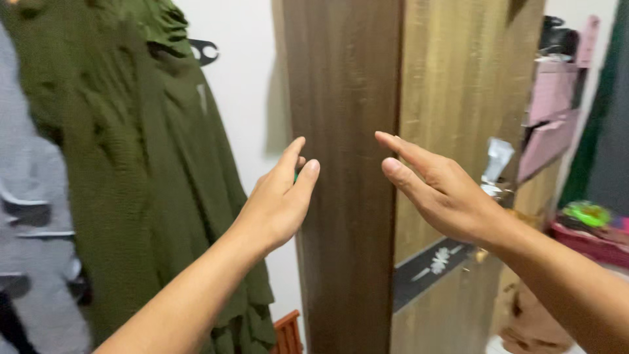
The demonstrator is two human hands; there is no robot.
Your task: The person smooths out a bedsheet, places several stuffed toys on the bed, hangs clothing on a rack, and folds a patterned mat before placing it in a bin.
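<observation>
At the far left I see a grey garment hanging, partly cut off by the frame edge, and just beside it a long olive-green knitted garment draped from a black hook on the white wall. Below its hem sits the corner of an orange slatted crate. My left hand is raised in front of the dark brown wooden wardrobe panel, fingers held together and pointing up, thumb alongside; something small and green shows behind the fingers, but I cannot tell what it is. My right hand reaches toward the lighter wood-grain wardrobe door, fingers extended and loosely spread, holding nothing. Both hands are near the wardrobe; whether they touch it I cannot tell. Further right hang pink items, above a cluttered red-edged shelf.
</observation>
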